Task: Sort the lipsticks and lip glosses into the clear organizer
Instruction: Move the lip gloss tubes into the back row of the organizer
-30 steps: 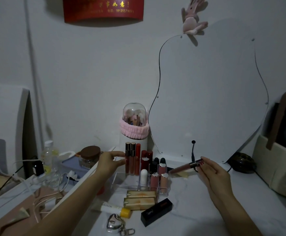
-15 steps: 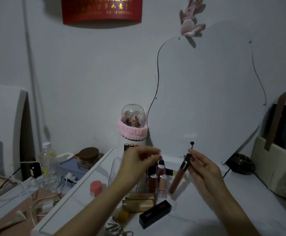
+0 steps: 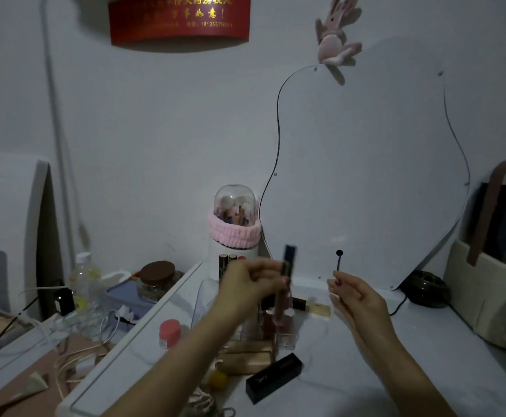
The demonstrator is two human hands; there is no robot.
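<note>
My left hand (image 3: pixel 250 285) pinches a pink lip gloss (image 3: pixel 282 308) with a dark cap, holding it upright over the clear organizer (image 3: pixel 203 299). The organizer holds several lipsticks; two tall ones (image 3: pixel 227 261) show behind my hand, and the rest are partly hidden. Apart from it to the right, my right hand (image 3: pixel 358 300) holds nothing, fingers relaxed. In front of the organizer lie gold lipstick boxes (image 3: pixel 245 355) and a black lipstick box (image 3: pixel 274 377). Another lipstick (image 3: pixel 301 303) lies behind the organizer.
A wavy mirror (image 3: pixel 366 176) leans on the wall. A domed brush holder with a pink band (image 3: pixel 235 230) stands behind the organizer. A pink-capped jar (image 3: pixel 169 332) is on its left, a beige bag (image 3: pixel 483 284) far right, and cables and a bottle (image 3: pixel 84 278) far left.
The lip gloss passed from my right hand to my left, which now holds it upright over the organizer. My right hand has let go and drawn slightly right.
</note>
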